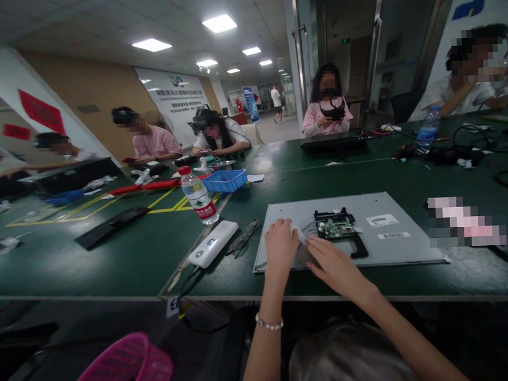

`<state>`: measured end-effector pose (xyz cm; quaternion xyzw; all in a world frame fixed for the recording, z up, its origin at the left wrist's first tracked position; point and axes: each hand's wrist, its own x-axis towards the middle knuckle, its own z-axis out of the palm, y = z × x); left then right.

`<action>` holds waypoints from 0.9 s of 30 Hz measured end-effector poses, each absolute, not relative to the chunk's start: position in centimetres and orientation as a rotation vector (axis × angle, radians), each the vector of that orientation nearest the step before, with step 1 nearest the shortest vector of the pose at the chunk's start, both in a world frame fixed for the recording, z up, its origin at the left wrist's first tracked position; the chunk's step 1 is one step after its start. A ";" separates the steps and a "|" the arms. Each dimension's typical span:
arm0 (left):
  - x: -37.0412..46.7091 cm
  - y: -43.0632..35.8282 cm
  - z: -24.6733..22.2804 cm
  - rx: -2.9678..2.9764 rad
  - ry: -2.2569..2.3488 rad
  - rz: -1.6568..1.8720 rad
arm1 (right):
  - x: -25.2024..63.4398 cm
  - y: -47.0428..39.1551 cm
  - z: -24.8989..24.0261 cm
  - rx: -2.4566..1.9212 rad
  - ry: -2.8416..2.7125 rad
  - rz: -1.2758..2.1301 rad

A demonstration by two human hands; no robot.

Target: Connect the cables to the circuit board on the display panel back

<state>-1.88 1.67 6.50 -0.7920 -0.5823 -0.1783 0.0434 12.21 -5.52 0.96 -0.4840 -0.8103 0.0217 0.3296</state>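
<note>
A flat grey display panel (389, 207) lies on the green table in front of me. Mounted on it are a black plastic bracket (359, 246) and a green circuit board (336, 227), with thin wires at the left. My left hand (280, 242) is over the panel's left part, fingers bent and closed at the edge of a whitish strip (301, 238). From the other side, my right hand (333, 261) touches the strip with stretched fingers, its thumb apart. The strip's exact kind cannot be made out.
Left of the panel are glasses (244, 238), a white power bank (214, 244) with a cable, and a water bottle (198, 196). Farther off stands a blue tray (225, 181). A pink basket (150, 363) is below the table edge. Several people sit around the table.
</note>
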 end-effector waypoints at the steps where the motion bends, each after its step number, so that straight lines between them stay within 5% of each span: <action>1: -1.7 1.1 6.4 -2.462 -1.725 -0.572 | 12.1 -5.5 0.7 -1.272 -2.115 0.061; 12: -1.0 -0.2 1.9 -2.579 -1.861 -0.724 | 12.2 -6.0 0.0 -1.312 -2.114 0.139; 27: -1.1 -0.8 1.4 -2.584 -1.785 -0.756 | 12.6 -6.5 -0.4 -1.288 -2.116 0.141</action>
